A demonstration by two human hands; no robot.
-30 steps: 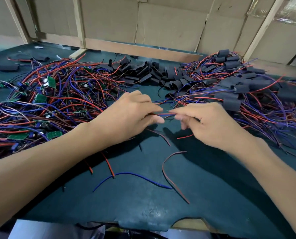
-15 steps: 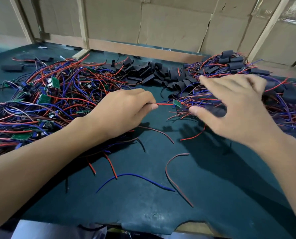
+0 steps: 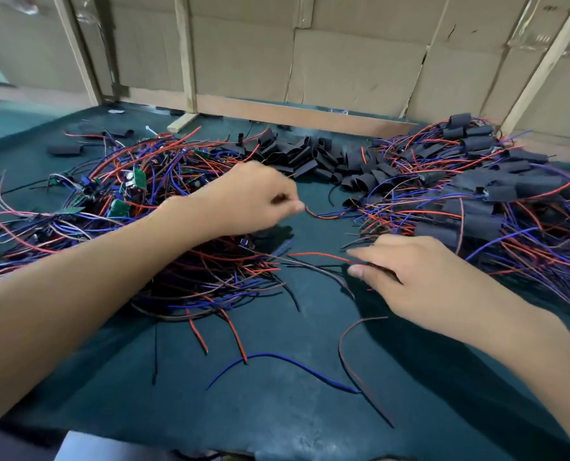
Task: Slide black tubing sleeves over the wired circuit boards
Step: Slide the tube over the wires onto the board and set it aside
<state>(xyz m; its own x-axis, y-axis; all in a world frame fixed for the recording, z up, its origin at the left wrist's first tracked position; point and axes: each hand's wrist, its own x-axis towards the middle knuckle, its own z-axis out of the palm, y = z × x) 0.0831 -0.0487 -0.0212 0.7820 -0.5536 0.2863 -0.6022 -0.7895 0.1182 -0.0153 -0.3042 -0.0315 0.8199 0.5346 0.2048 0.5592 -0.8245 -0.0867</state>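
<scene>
A dark green worktable [image 3: 310,410] backed by cardboard panels [image 3: 353,58] holds three heaps: bare wired boards [image 3: 124,194] at nine o'clock, sleeved boards [image 3: 496,197] at three, loose black sleeves [image 3: 313,158] at twelve. Two hands work: left hand [image 3: 253,201] curled, contents unclear; right hand [image 3: 420,271] pinching wires [image 3: 320,256].

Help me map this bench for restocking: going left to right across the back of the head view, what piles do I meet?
Pile of bare wired circuit boards → heap of empty black sleeves → pile of sleeved boards.
</scene>
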